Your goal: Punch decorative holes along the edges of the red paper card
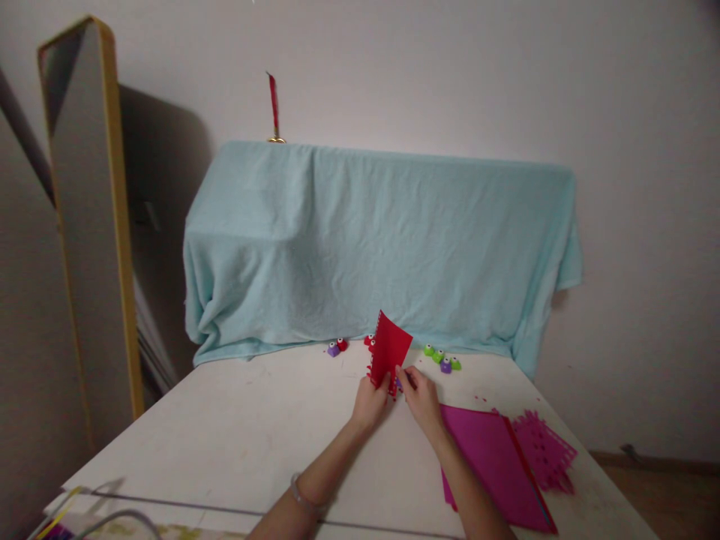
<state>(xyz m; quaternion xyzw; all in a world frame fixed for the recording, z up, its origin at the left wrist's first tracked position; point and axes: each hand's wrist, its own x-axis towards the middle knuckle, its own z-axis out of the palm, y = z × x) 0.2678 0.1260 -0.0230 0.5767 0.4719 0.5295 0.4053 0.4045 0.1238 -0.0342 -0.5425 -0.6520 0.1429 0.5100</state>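
A red sheet of paper (389, 349) stands tilted above the table, with small holes punched along its left and lower edges. My left hand (371, 403) pinches its lower part between thumb and fingers. At the sheet's lower right edge, my right hand (419, 394) is closed around a small purple paper punch (399, 383), mostly hidden by the fingers and the paper. Just behind the sheet sit red punches (370, 341), partly covered by it. Small red paper scraps lie on the table near my hands.
Purple and red punches (336, 347) stand at the back; several green and purple ones (442, 357) sit back right. Magenta sheets (484, 457) lie beside my right forearm, near a hole-punched magenta piece (544, 452). A blue cloth (382, 247) hangs behind the white table (241, 427).
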